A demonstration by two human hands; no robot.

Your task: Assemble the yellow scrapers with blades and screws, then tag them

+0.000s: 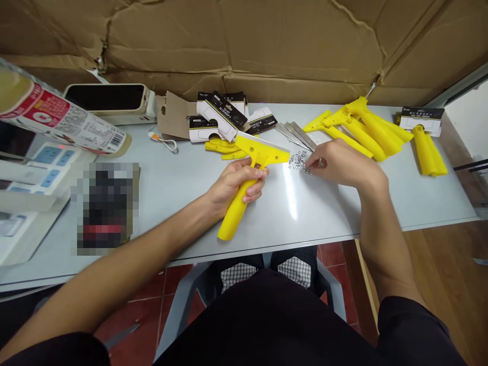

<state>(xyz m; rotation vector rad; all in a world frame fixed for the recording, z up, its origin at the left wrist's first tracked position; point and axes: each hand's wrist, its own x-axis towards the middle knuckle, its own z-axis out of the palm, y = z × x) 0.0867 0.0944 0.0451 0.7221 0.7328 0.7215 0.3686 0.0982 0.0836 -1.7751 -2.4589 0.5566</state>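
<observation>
**Beside the right hand [339, 160], loose hardware [297, 160]; inside the left hand [234, 185], a yellow tool [262, 152]**

The left hand is closed around the yellow tool near its neck, with the handle slanting down below the palm and the wide head reaching beyond the fingers towards the right hand. A thin metal edge [263, 141] lies along the far side of that head, so this piece looks at least partly put together. Small round marks show on the head, but whether fasteners fill them I cannot tell.

The right hand is bent down with its fingertips drawn together at the near right side of the loose hardware. I cannot tell whether it has picked up a piece. The held head ends just left of that heap.

Much looks unassembled. Separate metal strips [295, 133] lie beyond the right fingertips, apart from any handle. Several yellow parts [358, 124] are piled beyond and to the right of the right hand, and flat yellow pieces [221, 146] lie just past the left hand, partly under the held head. Printed cards [229, 114] overlap farther beyond the left hand. Well off to the right hand's outer side, a yellow handle [429, 155] rests against another printed card [421, 119]; how complete it is, I cannot tell.
</observation>
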